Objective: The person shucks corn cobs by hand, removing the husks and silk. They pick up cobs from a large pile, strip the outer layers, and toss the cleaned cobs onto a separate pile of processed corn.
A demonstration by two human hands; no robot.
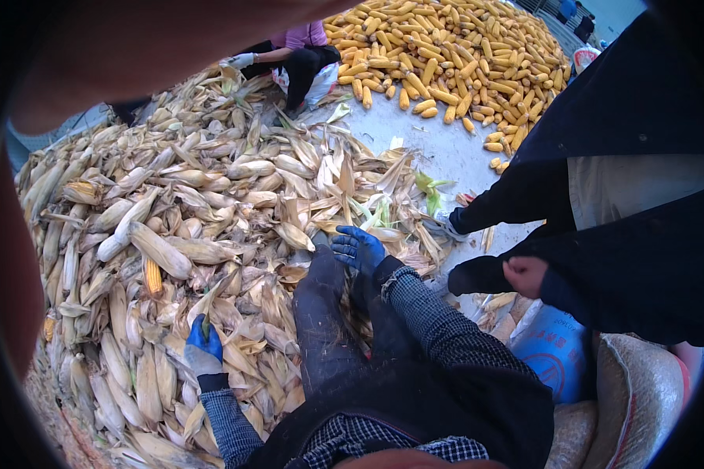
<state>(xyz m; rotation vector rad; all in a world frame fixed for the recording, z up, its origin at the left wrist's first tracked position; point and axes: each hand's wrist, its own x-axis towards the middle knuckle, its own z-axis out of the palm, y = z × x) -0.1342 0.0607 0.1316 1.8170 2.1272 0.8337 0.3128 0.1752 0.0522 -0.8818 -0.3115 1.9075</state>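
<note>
My left hand (204, 347), in a blue-coated glove, grips a pale corn husk (210, 303) with a greenish end between the fingers, low over the pile of unhusked corn (146, 375). My right hand (359, 251), also in a blue glove, is held above my knees with its fingers spread and nothing in it. Near its fingertips a husked-over ear (294, 236) lies on loose husks. Farther left, a bare yellow cob end (152, 275) pokes out of its husk. My legs (328, 316) stretch forward into the husks.
A heap of bare yellow corn cobs (446, 53) covers the concrete floor (446, 158) at the back. One person in dark clothes (616, 234) stands close on my right; another (302, 50) sits across the pile. Woven sacks (639, 398) stand at right. Blurred shapes block the upper left.
</note>
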